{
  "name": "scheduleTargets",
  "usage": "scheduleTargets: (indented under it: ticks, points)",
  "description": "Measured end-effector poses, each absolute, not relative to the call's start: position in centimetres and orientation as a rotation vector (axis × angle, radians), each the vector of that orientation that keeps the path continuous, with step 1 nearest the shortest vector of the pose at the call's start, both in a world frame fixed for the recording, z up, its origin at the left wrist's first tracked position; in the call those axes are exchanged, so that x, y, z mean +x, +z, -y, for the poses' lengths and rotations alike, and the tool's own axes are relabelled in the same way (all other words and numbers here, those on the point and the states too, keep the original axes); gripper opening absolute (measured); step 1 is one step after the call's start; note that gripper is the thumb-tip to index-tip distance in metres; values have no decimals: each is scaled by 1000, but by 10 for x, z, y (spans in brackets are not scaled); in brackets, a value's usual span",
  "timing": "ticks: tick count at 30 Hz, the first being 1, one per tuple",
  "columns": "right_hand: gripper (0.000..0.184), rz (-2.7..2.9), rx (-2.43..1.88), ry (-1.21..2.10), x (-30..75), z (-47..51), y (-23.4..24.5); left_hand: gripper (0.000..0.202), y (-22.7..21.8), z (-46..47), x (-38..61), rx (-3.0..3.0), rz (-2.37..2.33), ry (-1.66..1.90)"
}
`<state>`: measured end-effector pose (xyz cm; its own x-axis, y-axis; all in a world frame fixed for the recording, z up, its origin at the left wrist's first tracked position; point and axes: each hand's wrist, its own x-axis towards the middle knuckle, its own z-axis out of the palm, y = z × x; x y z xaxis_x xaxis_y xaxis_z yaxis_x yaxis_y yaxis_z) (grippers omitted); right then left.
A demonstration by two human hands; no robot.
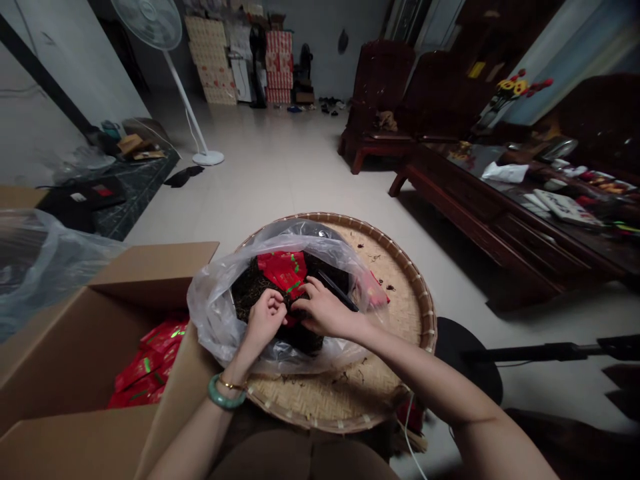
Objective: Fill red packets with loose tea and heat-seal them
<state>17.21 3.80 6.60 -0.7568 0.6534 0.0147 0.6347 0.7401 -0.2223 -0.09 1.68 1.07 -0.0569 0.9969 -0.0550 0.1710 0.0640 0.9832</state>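
A clear plastic bag (215, 300) full of dark loose tea leaves (247, 293) lies on a round woven bamboo tray (400, 280). Red packets (285, 270) rest on top of the leaves. Both hands meet over the bag's middle. My left hand (265, 320), with a green bangle on the wrist, pinches a small red packet at its fingertips. My right hand (325, 310) is closed on the same packet, and a dark scoop-like tool (337, 290) lies under its fingers.
An open cardboard box (75, 360) at my left holds several red packets (145, 367). Another clear plastic bag (35, 260) lies at the far left. A dark wooden coffee table (500, 220) and chairs stand at right. A standing fan (200, 150) is on the tiled floor.
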Motion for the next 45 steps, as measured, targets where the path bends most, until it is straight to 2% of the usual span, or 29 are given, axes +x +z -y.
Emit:
scheduleTargets:
  ticks: [5, 9, 14, 18, 22, 25, 28, 30, 36, 45]
  points:
    - [33, 2916, -1173, 344, 167, -34, 64, 14, 10, -17, -1, 1270, -1404, 1118]
    - [26, 2818, -1144, 563, 166, -40, 66, 13, 10, -17, -2, 1268, -1415, 1114]
    - [54, 2583, -956, 849, 169, -52, 69, 13, 7, -18, -2, 1264, -1388, 1115]
    - [42, 2433, -915, 1018, 166, -52, 59, 14, 4, -19, -2, 1252, -1385, 1104]
    - [39, 2051, -1007, 1130, 172, -52, 53, 14, 4, -20, -3, 1240, -1391, 1123]
    - [34, 2066, -1186, 1048, 182, -56, 45, 15, 6, -22, -3, 1221, -1390, 1133]
    - [28, 2545, -1423, 815, 189, -57, 26, 16, 9, -23, -5, 1209, -1396, 1131]
    - [23, 2663, -1491, 748, 189, -55, 10, 17, 11, -23, -7, 1207, -1406, 1133]
    - [35, 2739, -1692, 533, 176, -49, -14, 17, 16, -22, -10, 1202, -1408, 1135]
    - [43, 2929, -1495, 484, 172, -56, -11, 17, 18, -23, -9, 1180, -1404, 1152]
